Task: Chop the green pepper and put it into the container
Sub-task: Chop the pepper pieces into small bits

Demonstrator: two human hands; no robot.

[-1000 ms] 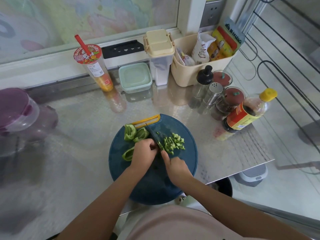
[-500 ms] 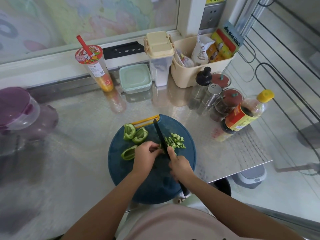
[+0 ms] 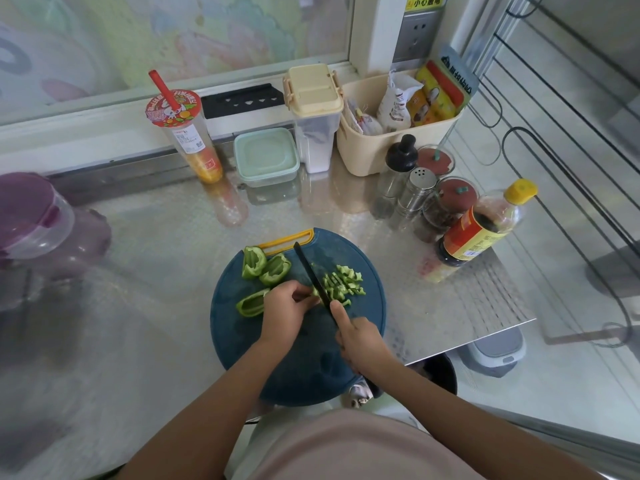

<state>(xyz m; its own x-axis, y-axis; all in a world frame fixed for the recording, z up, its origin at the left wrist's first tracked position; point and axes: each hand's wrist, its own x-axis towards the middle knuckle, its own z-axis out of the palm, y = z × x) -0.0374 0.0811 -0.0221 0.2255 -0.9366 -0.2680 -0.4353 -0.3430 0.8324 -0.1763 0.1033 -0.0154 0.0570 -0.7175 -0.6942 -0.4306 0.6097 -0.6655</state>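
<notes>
- Beyond my left grip (image 3: 284, 310), two uncut pepper chunks (image 3: 265, 265) lie side by side on the round blue cutting board (image 3: 301, 368). A third chunk (image 3: 251, 303) lies just beside that grip's outer edge.
- Just ahead of my right grip (image 3: 360, 337), on the far side of the blade from my left grip, sits the pile of chopped pepper (image 3: 343, 282).
- Well beyond both grips, at the back of the table, the mint-lidded container (image 3: 266, 155) stands with its lid on. It is between a drink cup (image 3: 183, 133) with a red straw and a tall canister (image 3: 313, 116) with a cream lid.
- Farther out past my right grip are a beige basket (image 3: 398, 157) of packets, a metal shaker (image 3: 415, 192), red-lidded jars and a dark sauce bottle (image 3: 481, 226) with a yellow cap.
- Far out past my left grip stands a purple-lidded jug (image 3: 27, 216).
- My right grip is clenched around the handle of the knife (image 3: 311, 275), index finger stretched along the blade's spine. The black blade points away from me, down among the pepper.
- My left grip is curled, fingertips pinning a pepper strip (image 3: 316, 293) to the board, right against the blade.
- The table (image 3: 156, 271) is shiny patterned metal. Behind it runs a window (image 3: 173, 36) with a pale coloured pattern, and a wall socket (image 3: 417, 32) beside it.
- A grey bin (image 3: 495, 351) stands on the floor below the table's right edge.
</notes>
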